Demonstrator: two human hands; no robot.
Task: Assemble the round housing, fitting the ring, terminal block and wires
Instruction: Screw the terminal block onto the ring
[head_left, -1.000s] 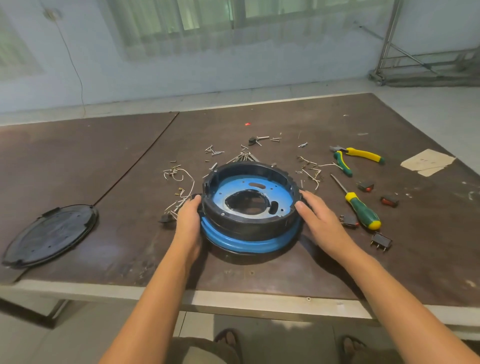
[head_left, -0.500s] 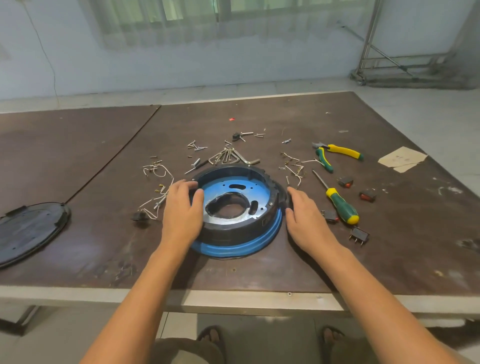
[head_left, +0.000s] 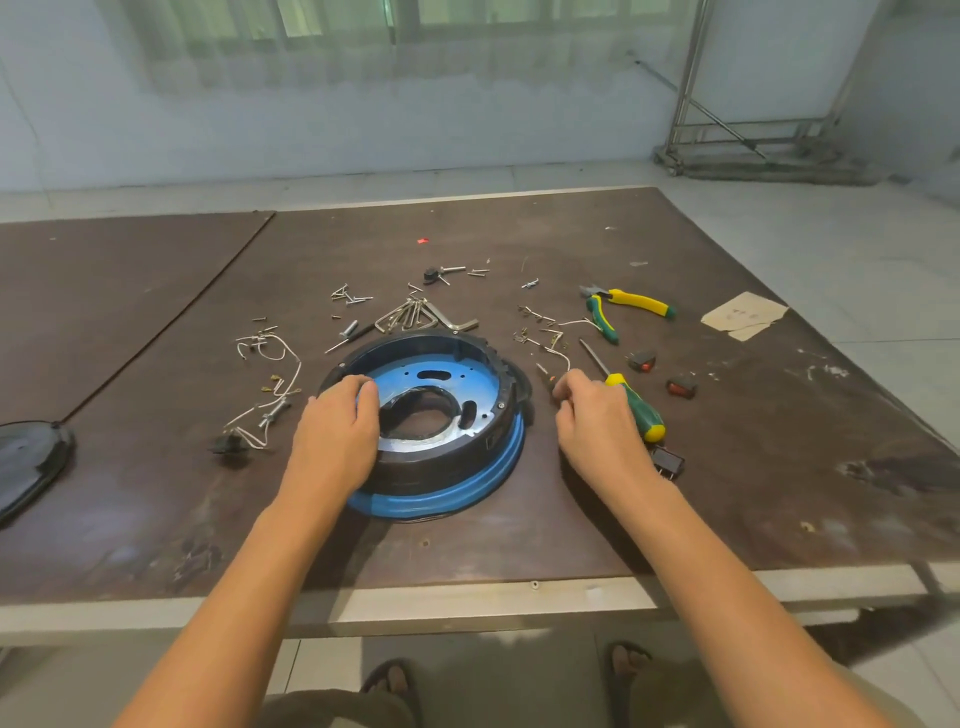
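The round housing sits mid-table: a black ring on a blue base, with a blue inner plate and a central hole. My left hand lies on its left rim, fingers curled over the edge onto the blue plate. My right hand is off the housing, to its right, fingers curled down at the table near the end of a white wire; what they hold is unclear. More white wires lie to the left, with a small black block at their near end.
A green-yellow screwdriver lies just beside my right hand, pliers beyond it. Small rocker switches and a black one sit to the right. Hex keys and scattered screws lie behind the housing. A black lid lies far left.
My right hand has left the housing's right rim and moved right, towards the wire and screwdriver. My left hand stays on the left rim. The view has shifted left.
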